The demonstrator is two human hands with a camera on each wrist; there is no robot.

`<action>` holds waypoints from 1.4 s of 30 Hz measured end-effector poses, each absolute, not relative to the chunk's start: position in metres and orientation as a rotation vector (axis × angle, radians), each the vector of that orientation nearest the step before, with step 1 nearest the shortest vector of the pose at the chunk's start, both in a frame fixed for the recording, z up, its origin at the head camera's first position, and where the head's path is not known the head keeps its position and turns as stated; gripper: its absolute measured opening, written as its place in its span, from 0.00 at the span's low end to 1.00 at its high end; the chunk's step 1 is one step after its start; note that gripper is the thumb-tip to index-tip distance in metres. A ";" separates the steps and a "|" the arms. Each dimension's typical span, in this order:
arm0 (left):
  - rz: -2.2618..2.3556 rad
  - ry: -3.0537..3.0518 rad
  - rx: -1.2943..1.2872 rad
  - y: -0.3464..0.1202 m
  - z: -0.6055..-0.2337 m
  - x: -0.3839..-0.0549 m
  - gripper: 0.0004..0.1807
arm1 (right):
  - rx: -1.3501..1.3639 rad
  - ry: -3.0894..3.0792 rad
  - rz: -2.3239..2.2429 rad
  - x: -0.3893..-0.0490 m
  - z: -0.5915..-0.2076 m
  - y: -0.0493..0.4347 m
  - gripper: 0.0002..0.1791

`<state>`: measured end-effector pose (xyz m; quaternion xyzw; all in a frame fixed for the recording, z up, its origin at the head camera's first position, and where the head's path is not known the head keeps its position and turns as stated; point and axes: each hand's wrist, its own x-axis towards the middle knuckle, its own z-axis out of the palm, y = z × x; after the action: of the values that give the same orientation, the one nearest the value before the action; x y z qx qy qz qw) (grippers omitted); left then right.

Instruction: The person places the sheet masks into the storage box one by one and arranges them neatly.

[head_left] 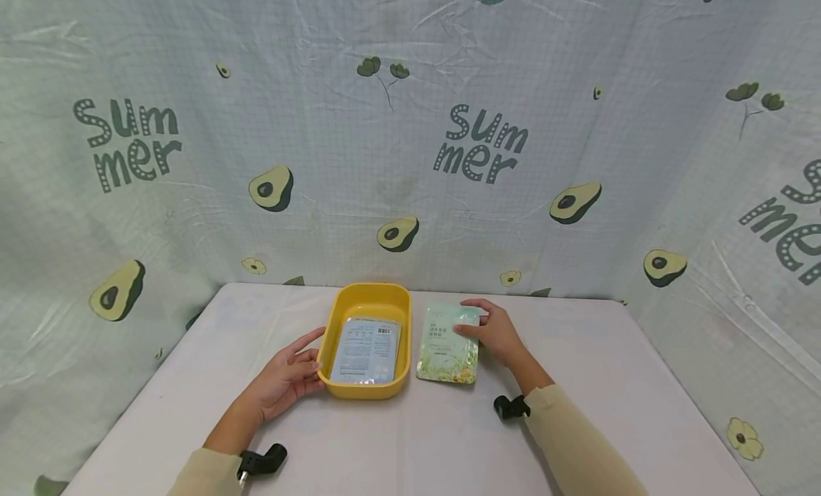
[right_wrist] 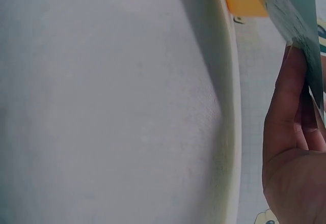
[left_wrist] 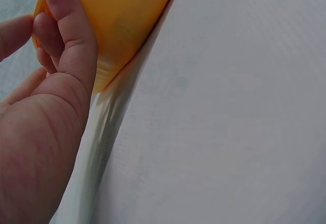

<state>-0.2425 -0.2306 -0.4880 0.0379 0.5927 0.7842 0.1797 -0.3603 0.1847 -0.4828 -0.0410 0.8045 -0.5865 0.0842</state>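
A yellow plastic tray (head_left: 409, 339) with raised walls stands on the table, with a pale blue printed sachet (head_left: 365, 350) lying in it. My left hand (head_left: 291, 378) is at the tray's left side, fingertips holding the rim and outer wall. In the left wrist view, one finger (left_wrist: 69, 15) lies against that wall. Just right of the tray, my right hand (head_left: 497, 332) grips a flat green sachet (head_left: 445, 346) by its right edge, thumb on the printed front and other fingers partly hidden behind. Flowers and printed text show on its front.
The table is covered with a white cloth (head_left: 359, 453). Behind it and at both sides hangs a pale curtain (head_left: 333, 154) printed with avocados and lettering. A small black camera (head_left: 263, 460) is strapped to the left wrist, another black camera (head_left: 511, 407) to the right.
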 end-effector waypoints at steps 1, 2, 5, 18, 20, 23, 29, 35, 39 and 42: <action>2.215 1.676 0.107 -0.231 -0.488 -0.243 0.44 | -0.125 2.400 -1.754 -0.359 -0.482 0.185 0.33; 2.217 1.677 0.102 -0.230 -0.488 -0.242 0.44 | -0.127 2.397 -1.759 -0.358 -0.482 0.184 0.33; 2.217 1.673 0.117 -0.230 -0.487 -0.242 0.45 | -0.142 2.388 -1.777 -0.355 -0.481 0.184 0.33; 2.228 1.633 0.141 -0.230 -0.486 -0.242 0.45 | -0.112 2.321 -1.852 -0.347 -0.478 0.187 0.32; 2.228 1.635 0.144 -0.230 -0.486 -0.241 0.45 | -0.110 2.324 -1.854 -0.346 -0.478 0.187 0.32; 2.229 1.641 0.146 -0.230 -0.486 -0.241 0.45 | -0.109 2.324 -1.855 -0.345 -0.479 0.188 0.33; 2.226 1.662 0.129 -0.230 -0.486 -0.240 0.44 | -0.107 2.316 -1.860 -0.341 -0.478 0.191 0.33; 2.223 1.672 0.102 -0.229 -0.487 -0.240 0.44 | -0.101 2.300 -1.869 -0.335 -0.475 0.194 0.33; 2.224 1.671 0.119 -0.230 -0.488 -0.240 0.44 | -0.102 2.289 -1.873 -0.331 -0.472 0.195 0.33; 2.228 1.663 0.142 -0.231 -0.488 -0.240 0.44 | -0.107 2.283 -1.882 -0.329 -0.469 0.195 0.34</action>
<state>-0.2404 -0.2309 -0.4877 0.0503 0.5878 0.7876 0.1780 -0.3295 0.1946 -0.4694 -0.0359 0.7680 -0.6330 0.0903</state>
